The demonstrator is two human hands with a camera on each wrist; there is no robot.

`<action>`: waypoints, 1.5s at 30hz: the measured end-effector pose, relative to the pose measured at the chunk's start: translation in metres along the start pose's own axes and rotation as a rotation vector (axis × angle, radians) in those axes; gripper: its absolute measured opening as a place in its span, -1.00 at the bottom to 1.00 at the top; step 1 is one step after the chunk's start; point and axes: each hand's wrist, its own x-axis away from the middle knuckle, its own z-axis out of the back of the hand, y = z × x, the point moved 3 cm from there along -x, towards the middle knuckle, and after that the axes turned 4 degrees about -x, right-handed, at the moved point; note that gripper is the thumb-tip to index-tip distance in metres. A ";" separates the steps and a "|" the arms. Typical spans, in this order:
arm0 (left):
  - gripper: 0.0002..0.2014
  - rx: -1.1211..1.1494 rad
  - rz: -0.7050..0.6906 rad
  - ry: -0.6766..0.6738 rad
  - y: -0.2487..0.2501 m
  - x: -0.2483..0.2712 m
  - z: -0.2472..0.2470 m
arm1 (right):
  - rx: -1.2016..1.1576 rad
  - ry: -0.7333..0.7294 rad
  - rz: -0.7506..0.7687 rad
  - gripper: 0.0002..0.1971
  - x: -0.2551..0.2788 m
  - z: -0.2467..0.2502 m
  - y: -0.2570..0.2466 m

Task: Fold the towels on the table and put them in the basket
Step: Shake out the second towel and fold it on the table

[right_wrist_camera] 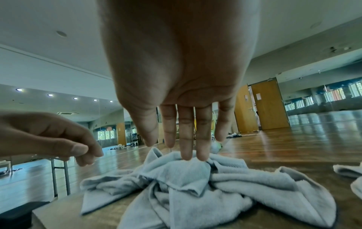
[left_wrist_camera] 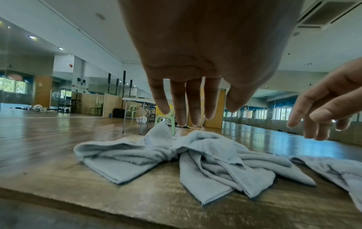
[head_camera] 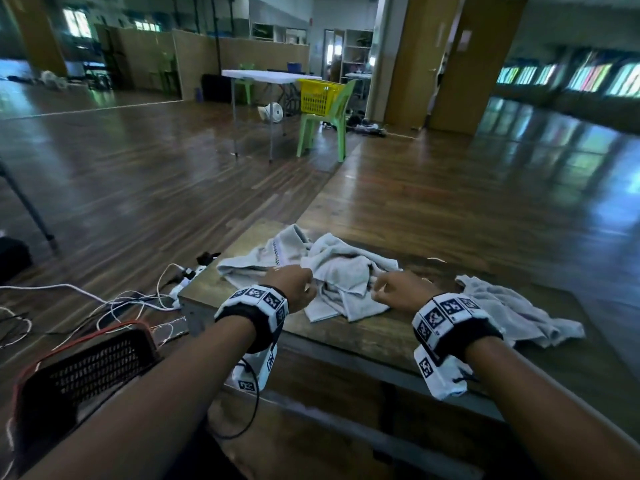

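Note:
A heap of crumpled pale grey towels (head_camera: 339,271) (left_wrist_camera: 205,155) (right_wrist_camera: 186,178) lies in the middle of the wooden table (head_camera: 374,336). One more crumpled towel (head_camera: 512,313) (left_wrist_camera: 333,167) lies apart at the right. My left hand (head_camera: 294,284) (left_wrist_camera: 188,114) hovers just above the heap's left side, fingers relaxed and pointing down, holding nothing. My right hand (head_camera: 391,289) (right_wrist_camera: 186,139) hangs over the heap's right side with straight fingers, their tips at the top fold; contact is unclear. A dark basket with a red rim (head_camera: 86,372) stands below the table's left end.
White cables and a power strip (head_camera: 187,275) lie on the floor left of the table. Far back stand a white folding table (head_camera: 270,76) and a green chair (head_camera: 322,129) carrying a yellow basket (head_camera: 320,95). Wooden floor surrounds the table.

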 end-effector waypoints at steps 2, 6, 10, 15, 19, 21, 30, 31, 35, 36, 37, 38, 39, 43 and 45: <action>-0.74 -0.010 -0.008 0.043 0.000 -0.012 -0.014 | -0.009 0.013 0.003 -0.73 -0.014 -0.012 0.007; -0.78 -0.016 -0.009 0.087 -0.003 -0.040 -0.038 | -0.026 0.029 0.015 -0.72 -0.044 -0.038 0.013; -0.77 0.024 -0.028 0.152 -0.006 -0.071 -0.054 | 0.008 0.084 0.038 -0.64 -0.076 -0.057 0.021; -0.70 -0.066 -0.063 0.137 -0.014 -0.102 -0.075 | 0.165 0.163 0.136 -0.67 -0.112 -0.070 0.020; -0.76 -0.041 -0.045 0.134 -0.020 -0.116 -0.083 | 0.236 0.216 0.166 -0.77 -0.127 -0.080 0.018; -0.77 0.013 -0.054 0.142 -0.020 -0.118 -0.081 | 0.242 0.235 0.164 -0.82 -0.129 -0.081 0.018; -0.85 0.274 -0.103 0.279 -0.010 -0.101 -0.033 | 0.028 0.383 0.115 -0.85 -0.085 -0.031 0.027; -0.84 0.277 -0.119 0.298 -0.005 -0.097 -0.022 | -0.002 0.412 0.116 -0.86 -0.075 -0.019 0.028; -0.85 0.309 -0.210 0.403 0.020 -0.080 0.035 | -0.157 0.520 0.111 -0.90 -0.033 0.038 0.027; -0.85 0.332 -0.235 0.439 0.026 -0.076 0.051 | -0.178 0.548 0.110 -0.92 -0.024 0.052 0.025; -0.85 0.349 -0.256 0.476 0.032 -0.072 0.067 | -0.196 0.579 0.106 -0.94 -0.014 0.066 0.024; -0.84 0.356 -0.277 0.511 0.038 -0.067 0.083 | -0.217 0.611 0.097 -0.92 -0.006 0.079 0.023; -0.82 0.359 -0.298 0.542 0.044 -0.063 0.099 | -0.245 0.638 0.091 -0.90 0.002 0.092 0.023; -0.83 0.382 -0.378 0.650 0.065 -0.044 0.154 | -0.351 0.681 0.130 -0.87 0.033 0.132 0.022; -0.88 0.367 -0.374 0.644 0.075 -0.036 0.172 | -0.344 0.653 0.148 -0.88 0.044 0.140 0.021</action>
